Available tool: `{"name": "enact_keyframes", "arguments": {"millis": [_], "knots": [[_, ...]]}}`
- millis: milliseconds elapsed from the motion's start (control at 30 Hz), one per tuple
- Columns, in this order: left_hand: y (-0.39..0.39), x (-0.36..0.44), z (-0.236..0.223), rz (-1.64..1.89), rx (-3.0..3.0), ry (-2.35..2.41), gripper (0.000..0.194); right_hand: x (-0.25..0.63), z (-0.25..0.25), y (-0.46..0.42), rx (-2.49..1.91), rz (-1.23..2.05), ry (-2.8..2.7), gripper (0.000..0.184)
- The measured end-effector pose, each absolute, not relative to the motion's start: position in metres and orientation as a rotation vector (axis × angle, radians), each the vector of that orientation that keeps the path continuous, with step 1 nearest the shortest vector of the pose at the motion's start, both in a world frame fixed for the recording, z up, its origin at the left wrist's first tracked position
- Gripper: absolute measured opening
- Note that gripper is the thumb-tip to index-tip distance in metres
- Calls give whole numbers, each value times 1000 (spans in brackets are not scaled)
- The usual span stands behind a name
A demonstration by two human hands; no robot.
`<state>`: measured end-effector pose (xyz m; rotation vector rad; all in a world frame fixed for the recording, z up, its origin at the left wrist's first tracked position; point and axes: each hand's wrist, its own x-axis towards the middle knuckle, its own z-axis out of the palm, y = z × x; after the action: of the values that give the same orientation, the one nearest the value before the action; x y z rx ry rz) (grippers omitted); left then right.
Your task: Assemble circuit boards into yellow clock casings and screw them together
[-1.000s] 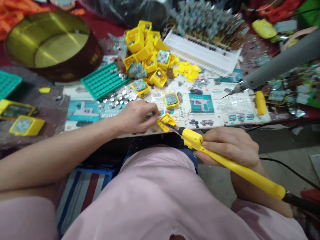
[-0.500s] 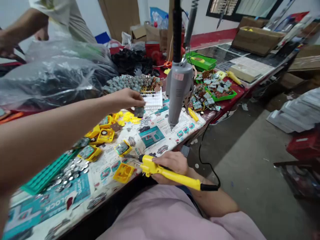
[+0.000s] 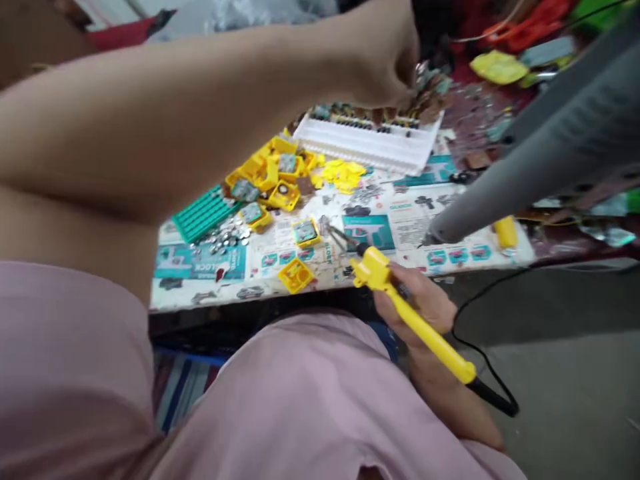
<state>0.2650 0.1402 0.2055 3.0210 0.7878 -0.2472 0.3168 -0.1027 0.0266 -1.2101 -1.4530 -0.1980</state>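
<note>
My right hand [image 3: 423, 300] is wrapped round a yellow soldering gun [image 3: 425, 333], its metal tip pointing left over the table near a yellow plastic housing with a circuit board [image 3: 305, 231] in it. Just below that lies another yellow housing [image 3: 295, 275] without a board. My left arm stretches across the table, and my left hand [image 3: 383, 57] is above the back edge of a white ribbed tray [image 3: 363, 147]. Small boards with wires line that edge. The left fingers are curled down and blurred; what they hold, if anything, is hidden.
A grey electric screwdriver [image 3: 465, 207] hangs at the right, close to the camera. Left of centre are piled yellow housings [image 3: 267, 173], yellow pieces [image 3: 343, 175], silver button cells [image 3: 230, 233] and a green tray [image 3: 205, 213]. The soldering gun's black cable [image 3: 480, 293] loops at the right.
The view has tilted down and shifted. My left hand has reached farther back over the white tray; the dark piece it held earlier is out of sight. My right hand still grips the soldering gun.
</note>
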Motion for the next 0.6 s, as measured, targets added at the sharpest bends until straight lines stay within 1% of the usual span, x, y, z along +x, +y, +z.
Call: {"name": "enact_keyframes", "arguments": {"millis": [33, 67, 100, 167, 200, 233, 267, 333, 400, 467, 567, 600], "knots": [[141, 238, 202, -140, 3024, 792, 59, 319, 26, -103, -1235, -193, -1430, 38], [139, 213, 196, -141, 3071, 855, 46, 321, 25, -104, -1256, -199, -1418, 41], [135, 190, 187, -240, 3047, 886, 34, 322, 24, -103, -1275, -214, -1417, 45], [119, 154, 161, -432, 2954, 882, 23, 322, 23, -99, -1287, -262, -1429, 49], [110, 142, 146, -464, 2941, 873, 27, 321, 22, -96, -1277, -284, -1431, 50], [102, 132, 132, -441, 2950, 881, 39, 320, 22, -93, -1261, -294, -1430, 53], [94, 125, 119, -422, 2957, 861, 46, 318, 22, -90, -1247, -296, -1429, 56], [83, 115, 100, -391, 2957, 826, 47, 313, 24, -84, -1234, -267, -1452, 62], [77, 108, 91, -323, 2942, 840, 44, 308, 26, -81, -1235, -197, -1527, 62], [74, 102, 89, -258, 2901, 869, 43, 303, 28, -77, -1232, -122, -1627, 55], [70, 98, 88, -262, 2835, 793, 38, 295, 27, -67, -1238, 0, -1712, 38], [68, 99, 87, -271, 2829, 750, 36, 293, 25, -63, -1236, 59, -1734, 35]]}}
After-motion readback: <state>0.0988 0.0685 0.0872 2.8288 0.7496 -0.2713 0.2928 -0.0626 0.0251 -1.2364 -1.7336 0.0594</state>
